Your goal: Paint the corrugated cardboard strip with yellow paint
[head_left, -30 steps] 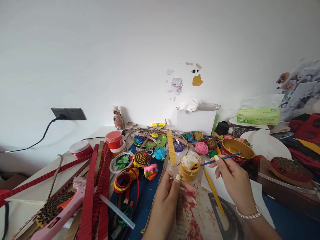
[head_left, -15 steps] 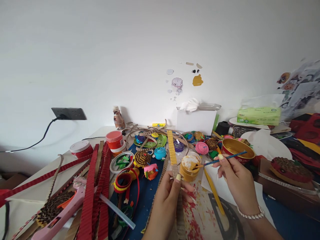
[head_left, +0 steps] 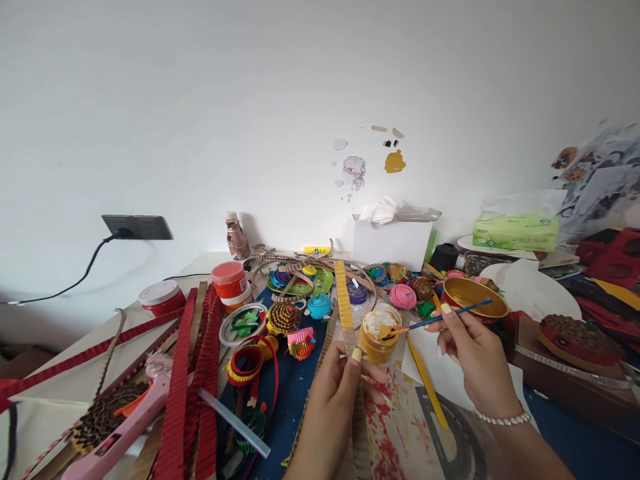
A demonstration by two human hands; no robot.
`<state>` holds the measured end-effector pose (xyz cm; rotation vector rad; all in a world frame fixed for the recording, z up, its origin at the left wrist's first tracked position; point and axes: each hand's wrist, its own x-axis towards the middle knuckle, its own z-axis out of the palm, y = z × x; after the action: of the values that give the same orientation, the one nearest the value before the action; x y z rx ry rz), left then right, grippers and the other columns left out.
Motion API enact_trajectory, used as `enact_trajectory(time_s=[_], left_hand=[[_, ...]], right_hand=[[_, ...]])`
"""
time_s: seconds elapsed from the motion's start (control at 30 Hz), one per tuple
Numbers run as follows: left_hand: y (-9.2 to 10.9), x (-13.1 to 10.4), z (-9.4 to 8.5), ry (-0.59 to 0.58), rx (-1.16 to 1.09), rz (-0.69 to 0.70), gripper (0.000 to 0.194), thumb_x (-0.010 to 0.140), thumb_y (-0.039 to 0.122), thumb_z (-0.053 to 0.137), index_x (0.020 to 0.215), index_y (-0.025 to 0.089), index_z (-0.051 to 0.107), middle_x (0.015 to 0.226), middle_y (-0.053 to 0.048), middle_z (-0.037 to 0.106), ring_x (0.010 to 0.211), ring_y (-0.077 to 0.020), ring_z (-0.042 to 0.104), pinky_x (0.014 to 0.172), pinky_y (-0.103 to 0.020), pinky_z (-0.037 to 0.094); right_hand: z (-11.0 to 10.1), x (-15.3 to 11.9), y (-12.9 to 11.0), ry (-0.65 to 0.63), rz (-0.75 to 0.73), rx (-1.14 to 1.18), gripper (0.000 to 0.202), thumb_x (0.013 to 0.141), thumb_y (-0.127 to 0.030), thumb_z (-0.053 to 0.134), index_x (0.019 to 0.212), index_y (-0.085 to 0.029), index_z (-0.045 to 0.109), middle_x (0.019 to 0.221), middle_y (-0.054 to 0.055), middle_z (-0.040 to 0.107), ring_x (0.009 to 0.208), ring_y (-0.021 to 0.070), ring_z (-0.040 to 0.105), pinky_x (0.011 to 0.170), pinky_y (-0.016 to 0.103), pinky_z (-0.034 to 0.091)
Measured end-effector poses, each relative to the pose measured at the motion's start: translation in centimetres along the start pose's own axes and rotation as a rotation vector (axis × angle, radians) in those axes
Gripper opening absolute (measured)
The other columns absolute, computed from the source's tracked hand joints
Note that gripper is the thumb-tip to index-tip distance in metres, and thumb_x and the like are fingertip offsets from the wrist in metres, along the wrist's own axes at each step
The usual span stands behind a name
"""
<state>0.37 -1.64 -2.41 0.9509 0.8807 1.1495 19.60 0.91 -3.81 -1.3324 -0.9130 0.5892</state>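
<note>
A long cardboard strip [head_left: 343, 293], yellow on its upper part and bare brown below, stands nearly upright between the thumb and fingers of my left hand [head_left: 336, 393]. Right of it is a jar of yellow paint [head_left: 376, 347] with white and yellow smears on top. My right hand [head_left: 475, 360], wearing a pearl bracelet, pinches a blue paintbrush [head_left: 457, 312]. The brush slants down to the left, its yellow-coated tip at the jar's top. Under my hands lies a paint-stained board [head_left: 400, 427], with a yellow stick [head_left: 429, 383] near it.
Red corrugated strips [head_left: 175, 387], a pink glue gun [head_left: 120, 427] and red paint tubs [head_left: 229, 280] are at the left. Several coiled paper pieces [head_left: 284, 317] lie mid-table. A gold bowl [head_left: 475, 300], a tissue pack [head_left: 517, 230] and a brown box [head_left: 565, 380] are at the right.
My right hand has shifted slightly, and the brush tip has moved a little left over the paint. My left hand and the strip look the same.
</note>
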Motion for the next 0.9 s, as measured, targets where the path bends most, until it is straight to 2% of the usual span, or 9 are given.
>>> enact_trajectory(time_s=[0.43, 0.67, 0.9], left_hand=[[0.21, -0.14, 0.15, -0.007, 0.013, 0.002, 0.013, 0.085, 0.032, 0.052, 0.086, 0.019, 0.054, 0.069, 0.0, 0.072, 0.053, -0.0138, 0.064, 0.052, -0.022, 0.04], [0.25, -0.08, 0.16, -0.015, -0.003, 0.006, 0.014, 0.084, 0.033, 0.053, 0.084, 0.018, 0.052, 0.069, -0.001, 0.073, 0.048, -0.0123, 0.062, 0.052, -0.022, 0.041], [0.13, -0.07, 0.18, -0.002, 0.001, 0.007, 0.014, 0.084, 0.032, 0.054, 0.083, 0.019, 0.052, 0.068, 0.0, 0.072, 0.046, -0.0115, 0.06, 0.052, -0.022, 0.04]], right_hand=[[0.17, -0.06, -0.37, 0.009, 0.098, 0.149, 0.043, 0.06, -0.055, 0.072, 0.068, -0.014, 0.063, 0.057, 0.005, 0.065, 0.037, 0.0072, 0.044, 0.035, 0.02, 0.035], [0.29, -0.1, -0.6, 0.026, 0.067, 0.145, 0.046, 0.059, -0.058, 0.071, 0.067, -0.014, 0.062, 0.055, 0.005, 0.064, 0.036, 0.0081, 0.044, 0.034, 0.021, 0.035], [0.23, -0.06, -0.55, 0.051, 0.015, 0.134, 0.044, 0.063, -0.058, 0.069, 0.065, -0.015, 0.059, 0.053, 0.003, 0.061, 0.036, 0.0079, 0.043, 0.034, 0.021, 0.034]])
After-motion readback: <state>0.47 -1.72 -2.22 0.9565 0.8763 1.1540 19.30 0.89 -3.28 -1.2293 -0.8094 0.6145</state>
